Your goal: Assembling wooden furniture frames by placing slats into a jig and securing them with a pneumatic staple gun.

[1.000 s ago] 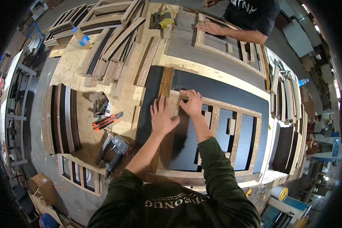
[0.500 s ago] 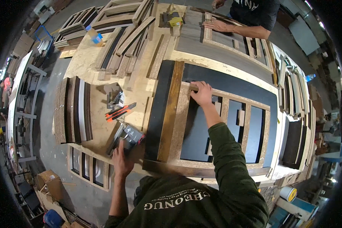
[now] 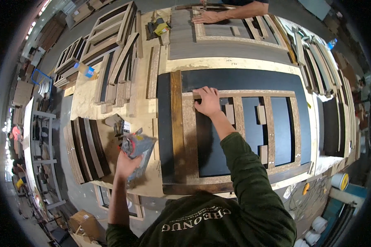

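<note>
My left hand (image 3: 127,164) is closed around a grey nail gun (image 3: 141,146) with red parts, held above the tabletop to the left of a black panel (image 3: 243,78). A wooden frame (image 3: 238,131) with several crossbars lies on that panel. Gripping the frame's far left corner is my right hand (image 3: 209,101), its fingers over the far rail and its thumb toward the inner edge. Small wood blocks (image 3: 261,114) sit against the crossbars. Along the frame's left side runs a brown stained board (image 3: 176,115). The nail gun's nose is hard to make out.
A stack of curved slats (image 3: 86,150) stands at the left table edge. Loose wood strips (image 3: 121,78) and a bottle (image 3: 85,70) lie farther back. Across the table, a co-worker's hand (image 3: 208,17) rests on another frame (image 3: 243,39). More strips (image 3: 317,68) are piled at right.
My left hand has taken hold of the nail gun and lifted it off the table. My right hand remains on the frame's corner. The whole view has turned slightly.
</note>
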Demonstrator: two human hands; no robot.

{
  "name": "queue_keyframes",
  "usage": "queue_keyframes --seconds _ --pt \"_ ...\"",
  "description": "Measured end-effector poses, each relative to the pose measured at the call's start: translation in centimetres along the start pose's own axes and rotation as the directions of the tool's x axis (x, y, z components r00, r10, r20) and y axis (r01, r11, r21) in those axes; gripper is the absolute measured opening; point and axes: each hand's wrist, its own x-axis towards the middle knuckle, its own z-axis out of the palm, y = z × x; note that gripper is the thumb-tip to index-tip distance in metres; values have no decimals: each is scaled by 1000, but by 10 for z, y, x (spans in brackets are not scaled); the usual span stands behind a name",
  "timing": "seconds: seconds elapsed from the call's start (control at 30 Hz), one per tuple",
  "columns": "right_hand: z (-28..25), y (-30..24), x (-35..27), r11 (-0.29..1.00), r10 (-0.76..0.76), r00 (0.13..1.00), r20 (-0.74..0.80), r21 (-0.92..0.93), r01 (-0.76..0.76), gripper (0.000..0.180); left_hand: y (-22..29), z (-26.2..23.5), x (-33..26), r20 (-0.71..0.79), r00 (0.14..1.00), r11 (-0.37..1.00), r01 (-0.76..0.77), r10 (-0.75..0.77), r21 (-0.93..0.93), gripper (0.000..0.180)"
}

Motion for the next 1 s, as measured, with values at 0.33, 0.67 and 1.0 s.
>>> queue_keyframes --seconds 0.33,0.67,1.0 --pt "-4 1 -2 997 51 999 -1 57 -51 44 139 66 129 326 892 841 -419 311 343 31" --pt "-3 2 -2 992 49 995 -88 124 -38 41 142 96 177 418 837 622 -544 353 563 25" --pt "-6 0 -2 995 55 998 -27 84 -53 39 152 98 166 434 840 609 -537 325 584 25"
